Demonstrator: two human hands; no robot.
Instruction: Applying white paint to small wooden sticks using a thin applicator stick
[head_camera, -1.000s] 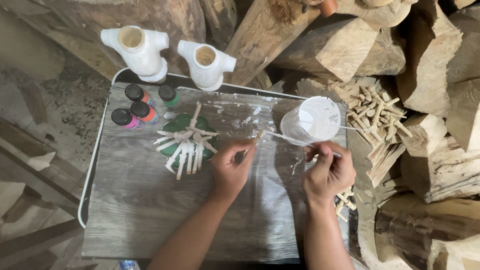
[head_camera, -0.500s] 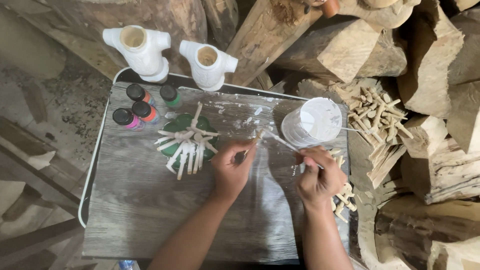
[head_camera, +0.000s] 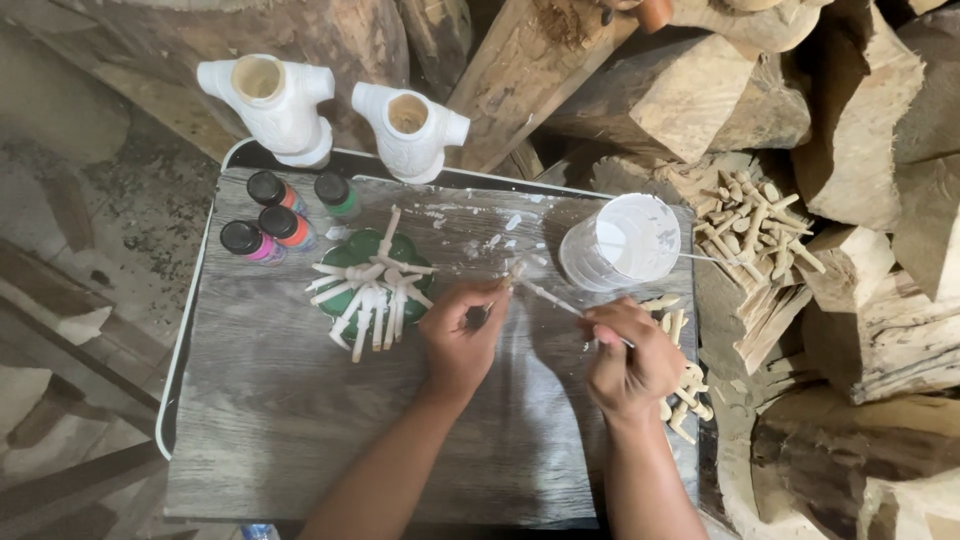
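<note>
Grey wood-grain covers the desk (head_camera: 270, 420) under your hands. Your left hand (head_camera: 462, 335) has its grip closed on a small wooden peg (head_camera: 497, 295), whose long axis tilts up and to the right, its tip aimed toward the white cup (head_camera: 625, 240). Your right hand (head_camera: 630, 355) pinches a thin brush (head_camera: 548, 297), which slants up-left so its tip meets the peg just left of the cup. Left of the cup lie white-painted pegs on a green lid (head_camera: 372, 285); beyond them stand paint bottles (head_camera: 275, 215).
</note>
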